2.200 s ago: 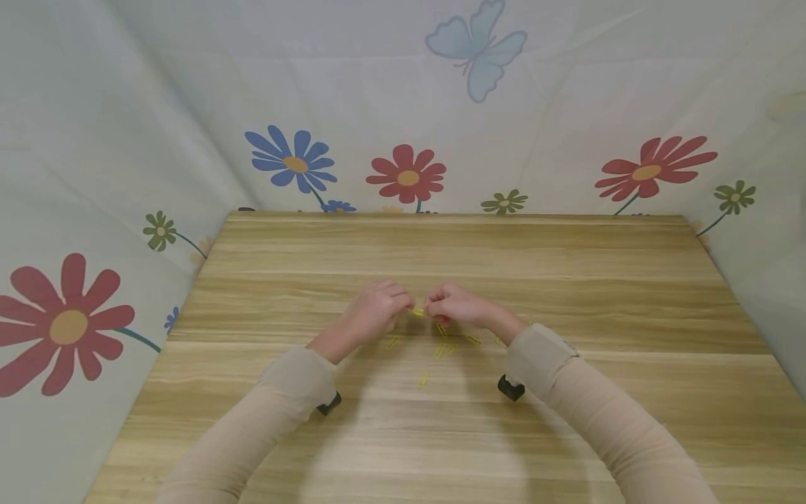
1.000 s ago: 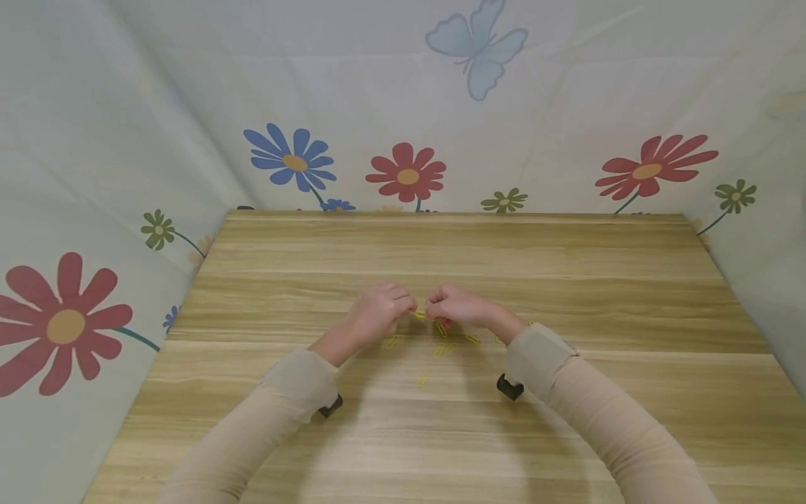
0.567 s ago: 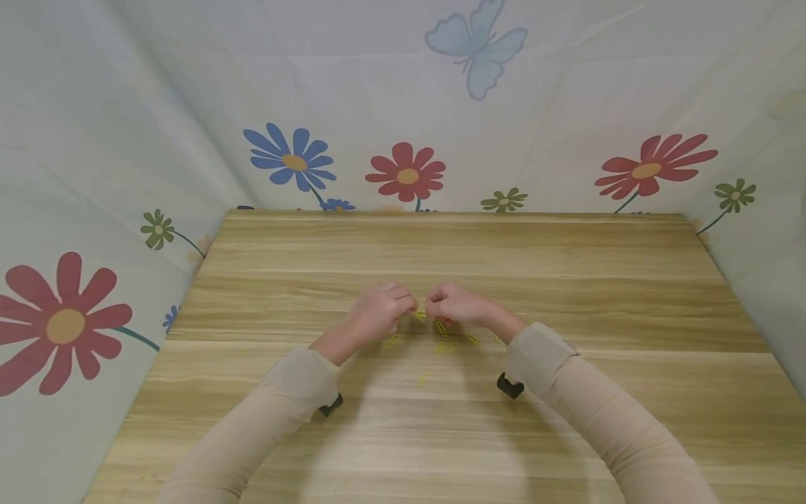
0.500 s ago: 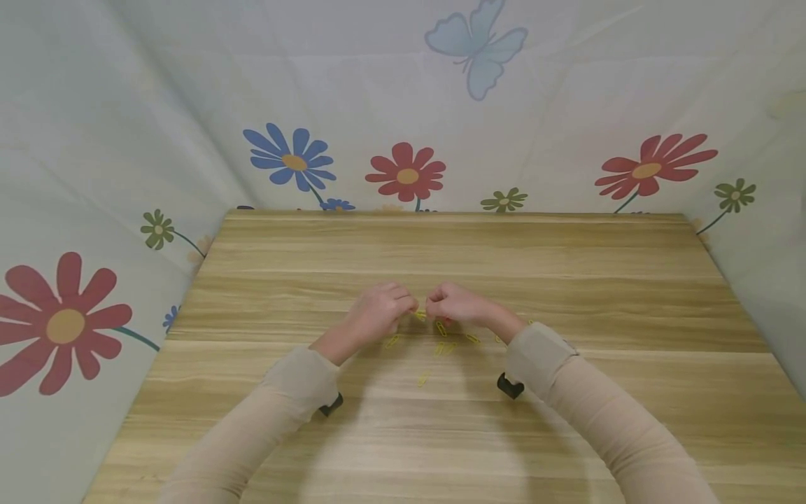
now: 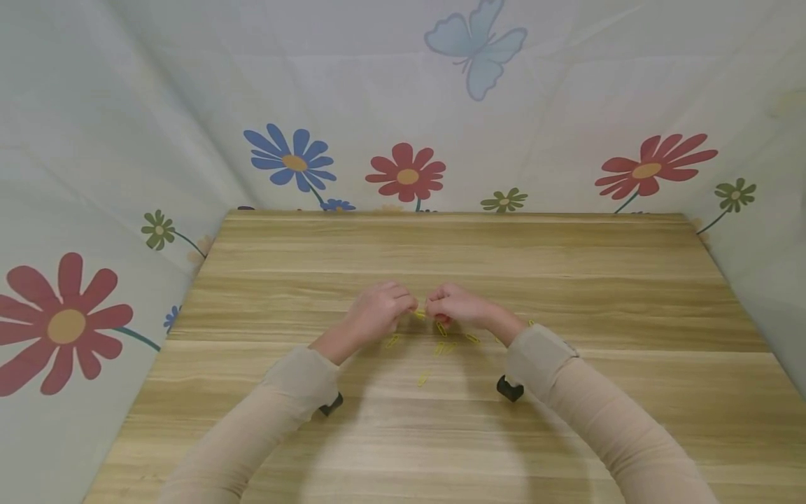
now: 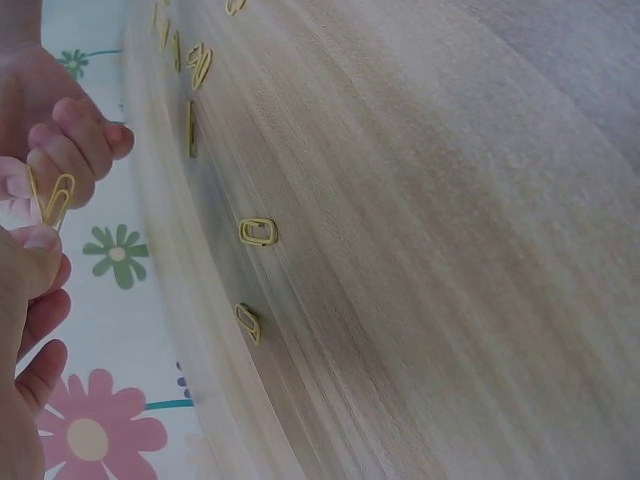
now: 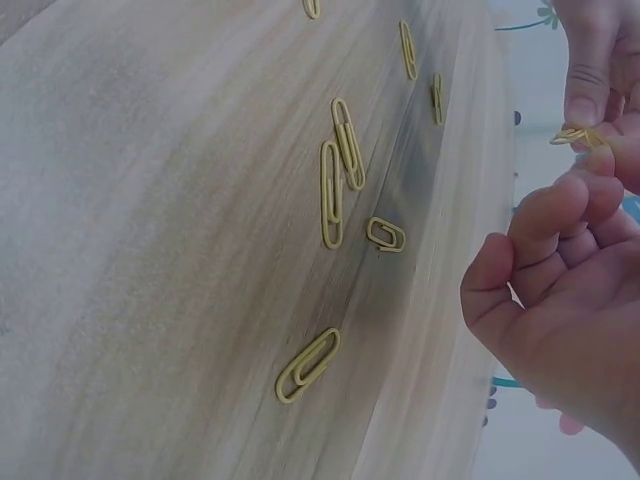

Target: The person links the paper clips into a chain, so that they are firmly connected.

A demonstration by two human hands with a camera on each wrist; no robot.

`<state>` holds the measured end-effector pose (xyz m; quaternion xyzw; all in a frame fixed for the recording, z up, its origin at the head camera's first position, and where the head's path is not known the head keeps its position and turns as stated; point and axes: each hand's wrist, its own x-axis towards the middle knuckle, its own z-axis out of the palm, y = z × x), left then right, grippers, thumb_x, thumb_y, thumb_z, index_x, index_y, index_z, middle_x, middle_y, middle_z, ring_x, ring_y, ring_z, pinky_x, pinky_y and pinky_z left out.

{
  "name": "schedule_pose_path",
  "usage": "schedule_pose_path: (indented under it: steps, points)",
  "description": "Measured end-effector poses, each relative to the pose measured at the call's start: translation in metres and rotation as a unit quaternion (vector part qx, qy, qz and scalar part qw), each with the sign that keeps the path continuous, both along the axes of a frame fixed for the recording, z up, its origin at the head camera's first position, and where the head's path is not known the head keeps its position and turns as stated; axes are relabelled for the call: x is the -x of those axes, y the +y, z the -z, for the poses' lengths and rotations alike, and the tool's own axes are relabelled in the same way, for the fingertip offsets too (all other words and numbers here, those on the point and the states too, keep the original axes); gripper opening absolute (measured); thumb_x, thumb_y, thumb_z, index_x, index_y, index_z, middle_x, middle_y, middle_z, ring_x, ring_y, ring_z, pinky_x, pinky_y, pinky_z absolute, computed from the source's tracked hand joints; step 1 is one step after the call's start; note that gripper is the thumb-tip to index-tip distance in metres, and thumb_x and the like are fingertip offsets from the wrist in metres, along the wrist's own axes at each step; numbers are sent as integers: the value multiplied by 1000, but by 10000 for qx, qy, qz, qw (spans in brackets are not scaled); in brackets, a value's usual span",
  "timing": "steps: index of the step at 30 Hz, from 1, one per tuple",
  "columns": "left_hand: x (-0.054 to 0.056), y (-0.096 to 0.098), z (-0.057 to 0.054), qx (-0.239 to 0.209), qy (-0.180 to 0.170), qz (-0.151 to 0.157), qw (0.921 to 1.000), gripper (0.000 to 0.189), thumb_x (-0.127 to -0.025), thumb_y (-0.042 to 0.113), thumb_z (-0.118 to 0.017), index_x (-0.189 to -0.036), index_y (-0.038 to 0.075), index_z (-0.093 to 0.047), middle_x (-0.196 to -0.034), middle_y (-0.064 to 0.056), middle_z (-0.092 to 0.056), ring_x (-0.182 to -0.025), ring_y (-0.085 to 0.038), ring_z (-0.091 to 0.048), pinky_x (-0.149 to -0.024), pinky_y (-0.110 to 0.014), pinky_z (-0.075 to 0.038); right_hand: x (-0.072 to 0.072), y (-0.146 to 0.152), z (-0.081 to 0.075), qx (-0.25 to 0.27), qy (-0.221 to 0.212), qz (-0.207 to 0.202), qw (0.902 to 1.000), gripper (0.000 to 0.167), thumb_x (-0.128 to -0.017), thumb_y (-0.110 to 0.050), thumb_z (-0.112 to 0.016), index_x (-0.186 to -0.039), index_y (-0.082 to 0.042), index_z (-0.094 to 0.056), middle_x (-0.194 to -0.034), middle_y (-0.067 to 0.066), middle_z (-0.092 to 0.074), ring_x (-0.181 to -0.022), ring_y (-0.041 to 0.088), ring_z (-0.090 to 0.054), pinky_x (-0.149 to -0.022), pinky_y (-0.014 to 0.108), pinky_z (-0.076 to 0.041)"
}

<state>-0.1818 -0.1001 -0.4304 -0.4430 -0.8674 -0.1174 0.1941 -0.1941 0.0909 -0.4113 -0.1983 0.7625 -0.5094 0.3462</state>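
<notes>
My left hand [image 5: 376, 308] pinches a yellow paper clip [image 6: 60, 200] between thumb and fingertips, above the table. Facing it, my right hand [image 5: 460, 306] has its thumb and fingertips on a second strand of yellow wire, seemingly another paper clip, which meets the first. Whether the two are linked is too small to tell. In the right wrist view the held paper clip [image 7: 572, 135] sticks out past the left fingertips, with the right fingers curled below it. Below the hands lie loose paper clips, one of them [image 5: 441, 328] just under the right hand.
Several yellow paper clips [image 7: 331, 195] are scattered on the wood-grain table [image 5: 403, 434], some close together. A small dark device [image 5: 510, 388] shows at the right cuff, another [image 5: 331, 404] at the left. Flower-printed cloth [image 5: 541, 140] hangs behind the table and along its sides.
Both hands stay nearly in place over the table. The paper clip between the fingertips shifts its tilt slightly, and the loose paper clips lie as before.
</notes>
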Motion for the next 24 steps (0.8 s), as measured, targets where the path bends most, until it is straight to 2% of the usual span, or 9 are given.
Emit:
schedule_pose_path:
  steps: [3,10,19,24]
  points:
    - [0,0,1,-72,103,82,9999,4,-78,10,-64,-81,11,-67,-82,1,-67,-79,-12,-60,-74,-19,-49,3,1,9,105,-39,-22,9999,26,-80,-1,-40,-55,-8,-34,-49,-1,-31,-49,15,-33,-50,24,-33]
    - [1,1,2,-92,276,94,9995,4,-77,10,-65,-80,10,-67,-82,1,-67,-79,-13,-61,-73,-20,-49,3,1,12,203,-87,-37,9998,24,-77,-3,-41,-55,-9,-35,-48,-2,-31,-47,11,-33,-49,24,-31]
    - [1,2,5,-173,440,202,9987,4,-77,8,-65,-79,11,-66,-80,1,-66,-77,-12,-61,-69,-19,-49,4,1,9,-178,158,-5,9997,22,-77,-5,-40,-55,-8,-35,-50,-1,-32,-49,15,-33,-51,25,-31]
    - [1,2,3,-210,342,120,9991,9,-76,3,-64,-80,11,-66,-80,1,-66,-77,-12,-60,-69,-19,-49,5,3,14,-219,186,-11,9996,25,-75,-3,-41,-52,-9,-34,-48,-2,-31,-47,17,-30,-48,25,-28]
